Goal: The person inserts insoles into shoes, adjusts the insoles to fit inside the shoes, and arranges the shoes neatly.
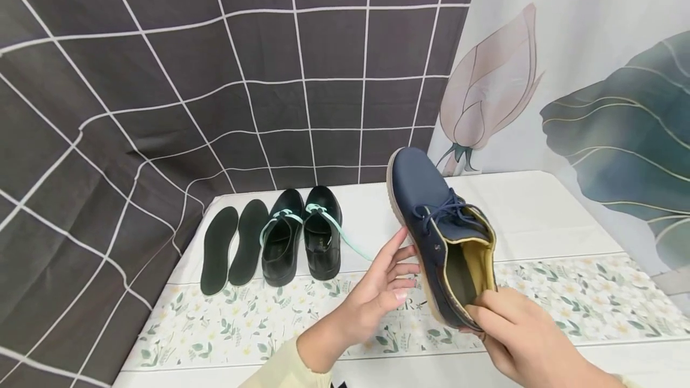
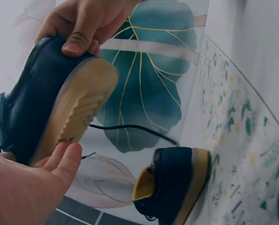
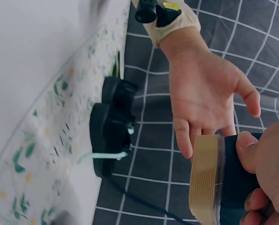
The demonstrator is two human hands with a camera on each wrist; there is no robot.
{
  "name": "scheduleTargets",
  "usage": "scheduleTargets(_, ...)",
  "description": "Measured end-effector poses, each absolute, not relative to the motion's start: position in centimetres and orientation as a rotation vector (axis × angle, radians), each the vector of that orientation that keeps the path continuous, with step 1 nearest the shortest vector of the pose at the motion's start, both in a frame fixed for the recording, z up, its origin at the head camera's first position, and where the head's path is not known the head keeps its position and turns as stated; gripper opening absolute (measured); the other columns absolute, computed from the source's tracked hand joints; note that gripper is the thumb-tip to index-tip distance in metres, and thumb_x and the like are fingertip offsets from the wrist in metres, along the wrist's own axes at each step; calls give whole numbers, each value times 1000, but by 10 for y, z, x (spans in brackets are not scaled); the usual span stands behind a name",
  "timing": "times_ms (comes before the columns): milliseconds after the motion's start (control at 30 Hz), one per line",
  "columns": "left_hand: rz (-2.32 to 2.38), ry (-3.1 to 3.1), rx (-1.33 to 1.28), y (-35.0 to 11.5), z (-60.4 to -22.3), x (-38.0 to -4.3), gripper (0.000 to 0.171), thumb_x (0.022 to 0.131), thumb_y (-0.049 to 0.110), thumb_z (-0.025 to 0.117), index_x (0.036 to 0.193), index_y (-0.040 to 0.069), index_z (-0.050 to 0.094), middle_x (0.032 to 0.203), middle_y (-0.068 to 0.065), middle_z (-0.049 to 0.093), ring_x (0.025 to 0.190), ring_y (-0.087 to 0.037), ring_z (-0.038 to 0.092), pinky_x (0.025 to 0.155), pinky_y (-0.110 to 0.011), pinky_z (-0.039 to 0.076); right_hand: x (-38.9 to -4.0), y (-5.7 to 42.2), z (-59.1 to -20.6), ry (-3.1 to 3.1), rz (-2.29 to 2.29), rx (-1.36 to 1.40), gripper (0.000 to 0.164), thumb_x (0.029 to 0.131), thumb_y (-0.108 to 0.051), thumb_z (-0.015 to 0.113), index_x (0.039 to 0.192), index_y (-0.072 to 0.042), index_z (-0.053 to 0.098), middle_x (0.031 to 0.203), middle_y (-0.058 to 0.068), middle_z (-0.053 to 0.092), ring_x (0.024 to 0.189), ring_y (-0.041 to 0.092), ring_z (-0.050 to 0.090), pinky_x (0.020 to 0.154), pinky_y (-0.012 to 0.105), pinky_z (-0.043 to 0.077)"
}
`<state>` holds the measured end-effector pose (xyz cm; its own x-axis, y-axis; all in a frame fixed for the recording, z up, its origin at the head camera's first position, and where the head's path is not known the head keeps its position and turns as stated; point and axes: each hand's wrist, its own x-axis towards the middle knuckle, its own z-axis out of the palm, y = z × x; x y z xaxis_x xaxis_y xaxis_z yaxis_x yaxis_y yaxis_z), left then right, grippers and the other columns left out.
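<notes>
A navy blue lace-up shoe (image 1: pixel 426 196) with a tan sole (image 2: pixel 85 96) and yellowish lining is held raised and tilted over the table. My right hand (image 1: pixel 523 328) grips it by the heel, fingers at the collar and inside the opening. At the sole's left side, my left hand (image 1: pixel 372 295) is spread with its palm up and fingertips right at the sole's edge. In the left wrist view, a second navy shoe (image 2: pixel 172 180) stands on the table; the held shoe hides it in the head view. A dark lace (image 2: pixel 135 127) dangles from the held shoe.
On the left lie two black insoles (image 1: pixel 219 250), and beside them stands a pair of black shoes (image 1: pixel 323 235) with mint-green laces. The white table (image 1: pixel 517 208) carries a floral band. A dark gridded cloth (image 1: pixel 259 47) and a printed curtain (image 1: pixel 501 76) hang behind.
</notes>
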<state>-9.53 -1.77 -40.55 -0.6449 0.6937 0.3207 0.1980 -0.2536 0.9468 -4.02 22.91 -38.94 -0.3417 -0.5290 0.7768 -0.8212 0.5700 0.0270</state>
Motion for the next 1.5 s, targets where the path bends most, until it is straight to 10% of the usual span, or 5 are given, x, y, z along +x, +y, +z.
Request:
scheduleTargets(433,1716,1936,1308,-30,-392,-100,68,100,18,41,161,8,13,163,-28,29,139,-38,46,117,-54,42,-45,252,-373,-1974,473,1001,40,100,-19,38,78,-8,70,76,-2,59,69,11,48,52,23,39)
scheduleTargets(733,1737,1872,1110,-54,-411,-97,59,98,14,35,156,1,29,151,-34,45,136,-40,50,117,-48,42,-66,296,-376,-2076,458,798,51,104,-44,48,71,-10,66,73,-4,52,62,2,38,45,17,30)
scheduleTargets(1033,1825,1839,1009,-75,-429,-92,50,98,4,37,146,-8,42,142,-43,49,130,-25,57,114,-37,47,-93,343,-400,-2304,322,620,65,102,-60,30,76,-10,62,78,0,54,61,8,39,45,26,33)
scheduleTargets(1267,1912,1855,1094,-86,-434,-87,45,98,0,36,140,-9,50,135,-43,56,128,-24,61,109,-33,51,-116,358,-428,-2510,247,545,23,76,-7,84,84,-10,62,84,4,54,64,14,42,48,36,41)
scheduleTargets(1500,1966,1820,1101,-90,-438,-82,43,99,-1,36,138,-10,52,130,-45,58,126,-12,61,109,-30,50,-137,355,-454,-2699,296,497,20,79,-6,81,87,-10,63,85,4,54,64,14,44,52,36,41)
